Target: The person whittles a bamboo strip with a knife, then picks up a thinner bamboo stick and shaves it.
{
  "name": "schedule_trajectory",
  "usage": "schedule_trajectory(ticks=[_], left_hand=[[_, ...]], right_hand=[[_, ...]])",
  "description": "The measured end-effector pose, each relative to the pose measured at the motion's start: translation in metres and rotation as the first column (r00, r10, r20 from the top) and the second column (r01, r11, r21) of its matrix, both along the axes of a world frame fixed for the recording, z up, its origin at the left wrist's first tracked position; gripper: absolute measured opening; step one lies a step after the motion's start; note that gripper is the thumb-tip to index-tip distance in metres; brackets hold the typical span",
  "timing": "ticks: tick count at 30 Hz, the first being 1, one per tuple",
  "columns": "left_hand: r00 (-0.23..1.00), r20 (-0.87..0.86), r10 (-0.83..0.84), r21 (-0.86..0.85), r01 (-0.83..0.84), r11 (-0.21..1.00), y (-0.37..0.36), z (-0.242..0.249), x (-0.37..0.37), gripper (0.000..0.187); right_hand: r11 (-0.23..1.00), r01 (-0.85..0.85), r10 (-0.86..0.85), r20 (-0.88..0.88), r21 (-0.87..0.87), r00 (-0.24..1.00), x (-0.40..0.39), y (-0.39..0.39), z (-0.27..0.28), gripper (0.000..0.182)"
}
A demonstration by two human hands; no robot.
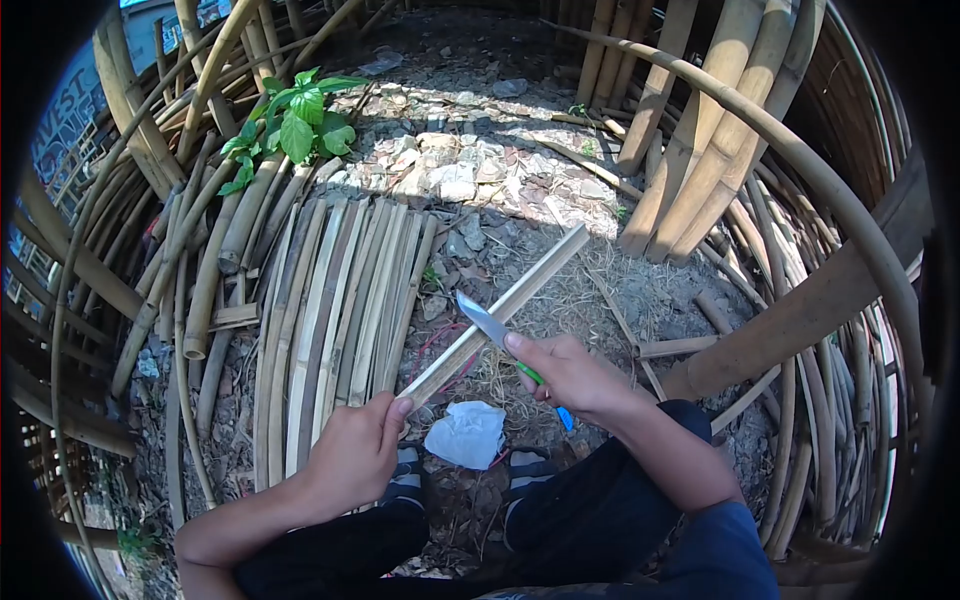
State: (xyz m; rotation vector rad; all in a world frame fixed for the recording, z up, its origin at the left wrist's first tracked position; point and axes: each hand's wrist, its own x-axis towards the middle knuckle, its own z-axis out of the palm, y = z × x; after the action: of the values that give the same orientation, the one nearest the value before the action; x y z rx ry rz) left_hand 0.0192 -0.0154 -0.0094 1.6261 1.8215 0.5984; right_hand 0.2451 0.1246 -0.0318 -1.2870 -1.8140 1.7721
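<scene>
1. Outdoor dirt/stone ground (470, 170), bamboo poles all round.
2. Near: L hand (352, 452) closed round low end of bamboo strip (500, 310), angled up & away to brace it.
3. R hand (572, 375) gripping knife (486, 322), blade on strip edge, likely shaving.
4. White rag (466, 434) betw feet.
5. Further L: split slats (340, 310) laid flat; green plant (298, 122) beyond.

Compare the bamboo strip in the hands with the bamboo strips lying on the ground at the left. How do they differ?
The held bamboo strip is lifted and slanted, gripped by the left hand, with the knife in the right hand against it. The ground strips lie flat, side by side, untouched. The held strip is single; those are many. Both are long, pale split bamboo.
</scene>
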Motion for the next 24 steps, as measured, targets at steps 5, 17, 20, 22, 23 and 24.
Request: schedule_trajectory(ticks=[5,17,20,22,23,24], left_hand=[[1.0,-0.03,-0.005,0.009,0.006,1.0,-0.001,0.004,0.003,0.038],[0.999,-0.026,0.022,0.034,-0.022,0.999,-0.006,0.004,0.001,0.038],[0.999,-0.044,0.015,0.045,-0.013,0.999,-0.009,-0.001,-0.002,0.038],[0.999,-0.047,0.011,0.062,-0.008,0.998,-0.009,-0.003,-0.003,0.038],[0.999,-0.039,0.026,0.048,-0.024,0.999,-0.008,-0.004,-0.002,0.038],[0.999,-0.035,0.039,0.03,-0.038,0.999,-0.007,-0.004,-0.001,0.038]], right_hand=[[0.995,-0.094,0.094,0.011,0.008,0.995,-0.003,0.0,-0.002,0.063],[0.998,0.036,-0.036,0.011,0.049,0.999,0.018,0.032,0.002,0.061],[0.961,0.275,-0.275,-0.021,-0.012,0.961,0.03,0.049,0.006,0.062],[0.967,0.252,-0.252,-0.004,0.029,0.968,0.035,0.052,0.011,0.062],[0.974,0.225,-0.225,0.005,-0.007,0.974,0.03,0.045,0.011,0.062],[0.974,0.228,-0.228,0.008,-0.006,0.974,0.022,0.032,0.01,0.062]])
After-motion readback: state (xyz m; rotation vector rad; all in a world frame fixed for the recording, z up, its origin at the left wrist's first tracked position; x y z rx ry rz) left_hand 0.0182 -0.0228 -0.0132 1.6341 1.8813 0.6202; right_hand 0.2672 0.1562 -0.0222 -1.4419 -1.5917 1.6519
